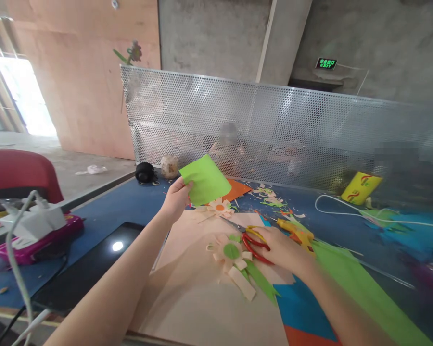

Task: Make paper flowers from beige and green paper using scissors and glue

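Pinched in my left hand point(178, 199) is a light green sheet of felt or paper point(207, 180), raised above the table. My right hand point(274, 242) holds a pair of scissors point(242, 229) with red and yellow handles, blades pointing left. A cream flower with a green centre point(231, 250) and a green leaf lies below the scissors on pale sheets point(195, 298). Farther back, near the blade tips, sits another cream flower with an orange centre point(220, 207).
A yellow glue gun point(298, 233) lies right of my right hand, near green sheets point(357, 283). At left are a black tablet-like device point(94, 269) and a power strip with chargers point(39, 230). Scraps point(272, 197) litter the back, before a perforated metal divider point(202, 110).
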Motion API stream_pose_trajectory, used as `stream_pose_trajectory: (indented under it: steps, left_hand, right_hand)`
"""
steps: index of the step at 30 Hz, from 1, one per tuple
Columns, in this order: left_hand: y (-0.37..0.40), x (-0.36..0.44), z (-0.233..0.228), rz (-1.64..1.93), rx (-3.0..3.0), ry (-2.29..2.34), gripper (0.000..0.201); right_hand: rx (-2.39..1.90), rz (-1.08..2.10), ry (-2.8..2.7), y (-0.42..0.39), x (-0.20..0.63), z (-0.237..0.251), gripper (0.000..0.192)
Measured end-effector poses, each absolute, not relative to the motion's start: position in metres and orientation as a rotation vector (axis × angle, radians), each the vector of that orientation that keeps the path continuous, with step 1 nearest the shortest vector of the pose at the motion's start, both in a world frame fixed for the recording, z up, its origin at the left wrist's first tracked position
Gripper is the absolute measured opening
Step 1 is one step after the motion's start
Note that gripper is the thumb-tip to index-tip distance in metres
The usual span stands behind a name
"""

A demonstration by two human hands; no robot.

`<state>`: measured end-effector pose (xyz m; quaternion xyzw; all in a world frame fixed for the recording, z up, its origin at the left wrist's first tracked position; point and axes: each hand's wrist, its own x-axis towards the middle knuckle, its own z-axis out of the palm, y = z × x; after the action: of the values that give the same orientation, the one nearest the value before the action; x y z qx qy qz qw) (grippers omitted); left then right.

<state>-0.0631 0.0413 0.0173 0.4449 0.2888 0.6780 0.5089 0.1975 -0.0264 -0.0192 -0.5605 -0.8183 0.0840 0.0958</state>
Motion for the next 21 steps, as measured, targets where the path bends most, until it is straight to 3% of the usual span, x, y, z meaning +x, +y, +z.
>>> stream_pose_trajectory:
  steps: [5,13,17,21]
  left_hand:
    - [0.041,-0.062,0.014,1.598,1.246,0.714,0.029]
    - [0.044,-0.063,0.008,1.562,1.405,0.693,0.036]
    - [0.039,-0.060,0.011,1.595,1.441,0.657,0.032]
    - [0.030,-0.057,0.021,1.796,1.281,0.458,0.023]
  right_hand:
    - [-1.655,0.128,-2.381,-0.032,0.189,-0.013,0.034]
    - [-1.598,-0.252,-2.370,-0.026,0.195,-0.022,0.045]
    - [-1.600,-0.171,-2.124,-0.018,0.194,-0.025,0.030]
    - [-1.449,0.053,-1.654,-0.009,0.193,-0.028,0.046]
